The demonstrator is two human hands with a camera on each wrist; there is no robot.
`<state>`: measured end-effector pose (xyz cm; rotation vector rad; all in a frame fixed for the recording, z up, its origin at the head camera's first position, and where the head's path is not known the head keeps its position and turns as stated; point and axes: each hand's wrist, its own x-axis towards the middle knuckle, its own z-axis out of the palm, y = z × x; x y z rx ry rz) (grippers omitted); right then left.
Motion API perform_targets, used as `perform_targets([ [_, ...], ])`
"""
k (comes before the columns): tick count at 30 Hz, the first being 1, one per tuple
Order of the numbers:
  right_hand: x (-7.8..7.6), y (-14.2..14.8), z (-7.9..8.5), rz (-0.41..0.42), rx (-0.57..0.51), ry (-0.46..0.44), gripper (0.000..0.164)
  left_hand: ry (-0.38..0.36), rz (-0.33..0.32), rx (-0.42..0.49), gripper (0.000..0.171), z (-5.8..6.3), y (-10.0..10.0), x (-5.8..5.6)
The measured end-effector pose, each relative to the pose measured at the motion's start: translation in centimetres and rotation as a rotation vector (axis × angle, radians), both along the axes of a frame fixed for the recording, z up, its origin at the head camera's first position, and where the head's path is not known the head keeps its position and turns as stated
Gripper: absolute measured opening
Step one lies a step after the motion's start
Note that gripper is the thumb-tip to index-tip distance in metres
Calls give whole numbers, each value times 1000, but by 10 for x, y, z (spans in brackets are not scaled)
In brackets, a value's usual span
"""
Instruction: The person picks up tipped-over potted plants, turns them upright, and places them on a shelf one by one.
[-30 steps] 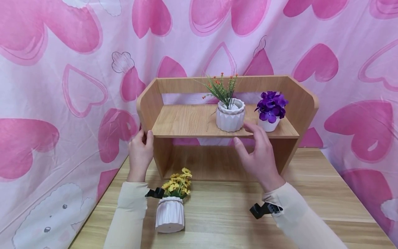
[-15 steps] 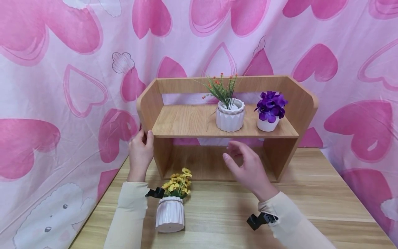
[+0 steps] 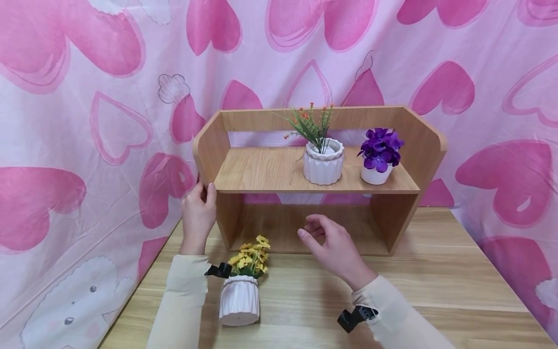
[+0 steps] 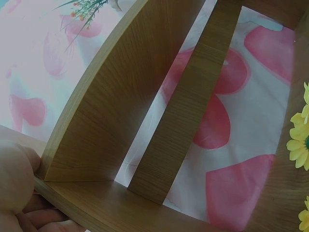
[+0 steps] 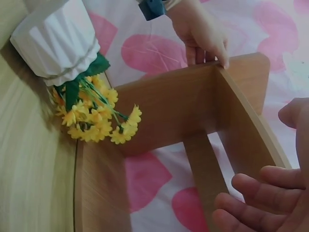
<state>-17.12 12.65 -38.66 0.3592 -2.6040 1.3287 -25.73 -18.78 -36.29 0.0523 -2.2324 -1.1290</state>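
A two-level wooden desk shelf (image 3: pixel 257 169) stands at the table's back. My left hand (image 3: pixel 198 215) grips the edge of its left side panel, thumb in front, other fingers partly hidden behind the panel. In the head view my right hand (image 3: pixel 333 249) hovers before the lower compartment, fingers loosely bent, holding nothing. On the upper board stand a white pot with orange-flowered grass (image 3: pixel 323 165) and, to its right, a white pot of purple flowers (image 3: pixel 379 160). A white ribbed pot with yellow flowers (image 3: pixel 240 298) is on the table between my forearms, its base facing me.
The wood-grain table (image 3: pixel 301 300) extends in front of the shelf and to its right. A pink heart-patterned cloth (image 3: pixel 279 43) hangs behind and along both sides. Each wrist carries a black strap mount, such as the right mount (image 3: pixel 355 317).
My right hand has drawn away from the upper board beside the white pots, moving down and left toward me. The left hand and the pots stay in place.
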Motion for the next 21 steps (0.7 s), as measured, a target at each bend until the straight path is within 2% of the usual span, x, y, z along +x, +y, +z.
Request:
perform_targets([
  [7, 2, -16, -9, 15, -28, -75, 43, 23, 4, -5, 40, 1, 1, 1],
  [13, 6, -32, -23, 41, -40, -141, 41, 14, 2, -13, 40, 1, 2, 0],
  [21, 10, -49, -42, 117, -27, -127, 46, 13, 9, -9, 40, 0, -1, 0],
])
